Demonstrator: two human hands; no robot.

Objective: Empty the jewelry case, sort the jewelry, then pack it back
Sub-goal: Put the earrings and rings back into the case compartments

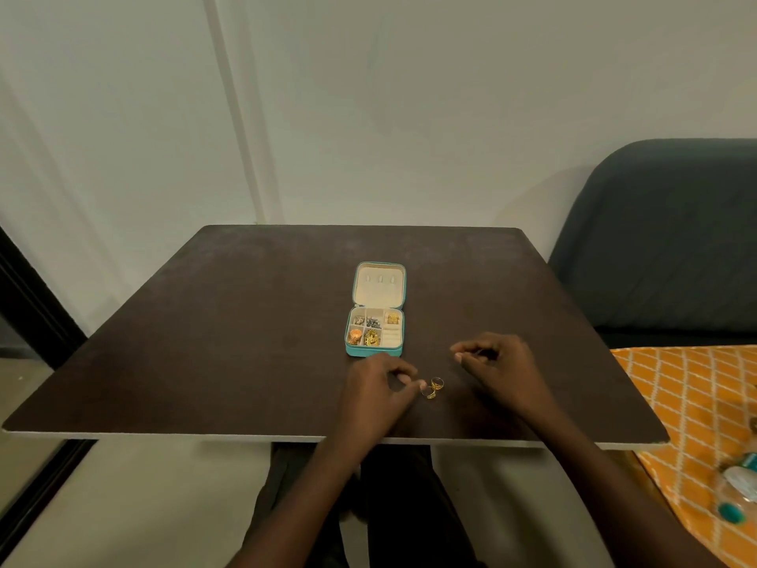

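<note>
A small teal jewelry case [375, 351] lies open in the middle of the dark table [205, 342], its lid flat behind it. Several compartments hold gold, silver and orange pieces [364, 330]; the ring rolls at the right look bare. Two gold rings [433, 388] lie side by side on the table in front of the case. My left hand [377, 393] has curled fingers, and its thumb and fingertip pinch the nearer ring. My right hand [497, 368] hovers to the right of the rings with curled fingers; whether it holds anything is hidden.
A dark grey sofa [663, 239] stands behind the table's right side. An orange patterned cloth [688, 399] with a plastic bottle [737, 491] lies at the right. The wall is close behind the table's far edge.
</note>
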